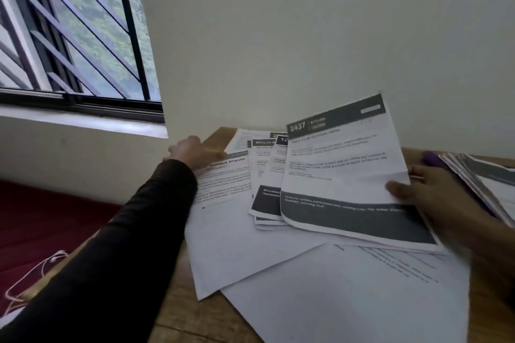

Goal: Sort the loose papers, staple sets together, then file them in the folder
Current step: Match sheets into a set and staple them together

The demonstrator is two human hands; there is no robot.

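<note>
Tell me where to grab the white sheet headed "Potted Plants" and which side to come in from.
Take the white printed sheet headed "Potted Plants" by its bare lower left corner, coming from the left table edge. That corner appears to jut past the wooden table, so fingers could likely slip under it. The left hand presses its top edge, and the dark-banded sheets overlap its right side, so both are poor entries.

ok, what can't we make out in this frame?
- Head view, stapler: none visible.
- Stack: cut by the right edge; folder or not, unclear.
- Purple thing: behind right hand, blurred.
- Sheet 2437: body text blurred.
- Left hand: fingertips hidden.
</note>
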